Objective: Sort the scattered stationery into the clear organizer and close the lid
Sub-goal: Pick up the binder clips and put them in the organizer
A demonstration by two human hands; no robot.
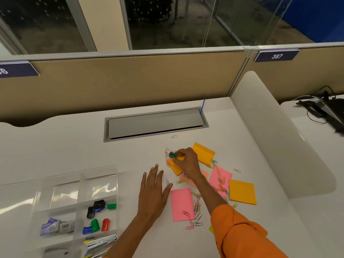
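I have my right hand [186, 160] out over the sticky pads, fingertips pinched on a small green clip [172, 155] that sits on the far corner of an orange pad [176, 167]. Whether the clip has left the pad I cannot tell. My left hand [153, 190] lies flat on the desk [74, 146] just left of that pad, palm down, fingers spread and holding nothing.

Taking the orange pad as my mark: a second orange pad [203, 153] lies just right of it and farther off, a third [242, 191] sits well to the right and nearer me. A pink pad [181, 203] lies nearer me, beside my left hand, and another pink one [220, 176] is to the right, under loose paper clips [197, 207]. More paper clips lie scattered around all of them.

The organizer [78, 202] stands well to the left of the pad and nearer me, open on top. One compartment holds black, blue and green clips; the one nearer me holds blue, green and red ones. A box of staples [54, 226] lies in the left compartment, and a stapler [100, 243] lies in the nearest one.
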